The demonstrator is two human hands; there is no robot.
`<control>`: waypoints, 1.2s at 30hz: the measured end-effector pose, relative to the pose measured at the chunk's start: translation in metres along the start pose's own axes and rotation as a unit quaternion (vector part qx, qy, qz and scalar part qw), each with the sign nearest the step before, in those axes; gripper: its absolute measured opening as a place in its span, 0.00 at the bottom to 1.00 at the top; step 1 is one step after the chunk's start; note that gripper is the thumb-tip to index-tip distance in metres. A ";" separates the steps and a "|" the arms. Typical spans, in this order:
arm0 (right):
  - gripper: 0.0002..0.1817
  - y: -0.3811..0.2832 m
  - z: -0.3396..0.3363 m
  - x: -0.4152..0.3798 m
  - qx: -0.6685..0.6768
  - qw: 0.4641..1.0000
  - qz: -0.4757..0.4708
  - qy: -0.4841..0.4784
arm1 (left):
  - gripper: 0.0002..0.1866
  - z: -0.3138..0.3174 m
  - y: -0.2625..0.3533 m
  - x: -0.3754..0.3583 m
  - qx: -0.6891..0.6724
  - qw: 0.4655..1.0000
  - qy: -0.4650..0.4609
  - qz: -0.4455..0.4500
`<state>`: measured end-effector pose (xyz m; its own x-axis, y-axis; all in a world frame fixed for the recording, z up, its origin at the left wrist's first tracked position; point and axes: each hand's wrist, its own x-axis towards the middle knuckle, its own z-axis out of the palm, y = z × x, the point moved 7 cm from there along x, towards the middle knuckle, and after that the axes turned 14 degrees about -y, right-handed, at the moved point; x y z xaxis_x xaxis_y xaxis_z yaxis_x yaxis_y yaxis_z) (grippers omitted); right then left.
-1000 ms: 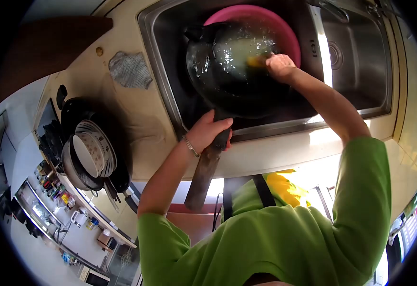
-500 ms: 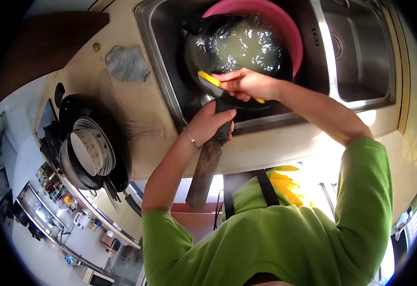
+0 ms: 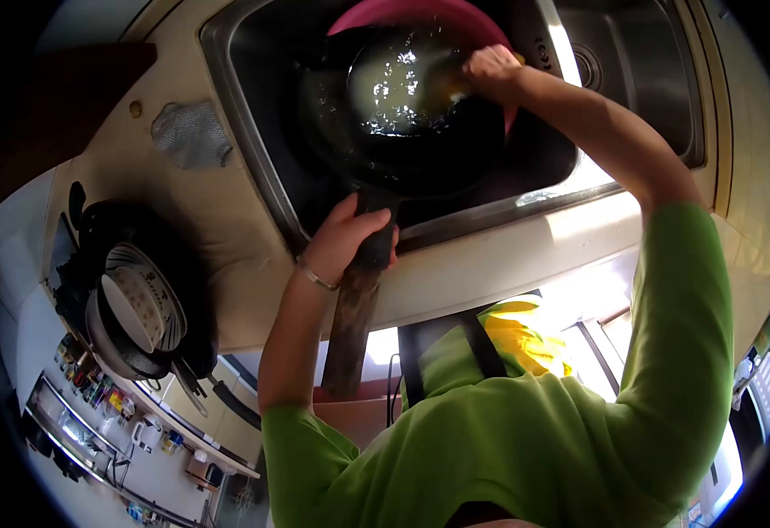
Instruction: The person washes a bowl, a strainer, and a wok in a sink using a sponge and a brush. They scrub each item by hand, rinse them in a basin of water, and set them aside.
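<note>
My left hand (image 3: 347,243) is closed around the dark handle of a black wok (image 3: 411,167), whose long wooden end points down toward me. The wok sits over a pink basin (image 3: 468,11) in the sink, with shiny, cloudy water inside. My right hand (image 3: 493,70) is closed at the wok's right side, by the rim. Bits of yellow from a yellow-and-grey scrubbing sponge (image 3: 519,59) show by its fingers; most of the sponge is hidden.
A second steel sink basin (image 3: 640,70) lies to the right. On the left counter are a grey mesh cloth (image 3: 193,135) and a black pan (image 3: 195,299) holding stacked bowls (image 3: 138,308) and a strainer (image 3: 112,343). The steel sink edge (image 3: 257,132) runs beside the wok.
My right hand has moved from the wok's near edge by the handle up to its right side, with the sponge. The wok has shifted and its inside shows more. My left hand keeps the handle.
</note>
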<state>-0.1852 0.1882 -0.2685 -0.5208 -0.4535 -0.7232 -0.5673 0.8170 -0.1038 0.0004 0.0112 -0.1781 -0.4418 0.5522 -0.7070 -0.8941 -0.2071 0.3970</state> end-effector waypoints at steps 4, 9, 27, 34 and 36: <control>0.12 0.007 -0.032 0.030 0.030 0.992 -0.047 0.110 | 0.12 -0.002 -0.002 -0.002 0.004 0.999 -0.033 0.042; 0.18 0.003 -0.044 0.043 -0.057 0.930 -0.169 0.320 | 0.14 0.000 -0.003 -0.002 -0.013 0.998 -0.023 0.053; 0.19 -0.136 0.003 -0.080 0.623 0.728 -0.095 -0.270 | 0.08 -0.002 -0.003 0.001 -0.001 0.999 -0.001 0.044; 0.18 -0.057 0.030 -0.092 0.289 0.925 -0.174 -0.173 | 0.08 0.002 -0.003 0.000 -0.041 0.998 -0.008 0.049; 0.20 -0.025 0.016 -0.089 0.070 0.980 0.044 -0.180 | 0.08 0.001 -0.003 0.001 -0.041 0.998 -0.009 0.051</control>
<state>-0.1139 0.2137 -0.2124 -0.2895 -0.2449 -0.9253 -0.4239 0.8996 -0.1055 0.0023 0.0132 -0.1794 -0.5305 0.5391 -0.6542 -0.8476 -0.3278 0.4172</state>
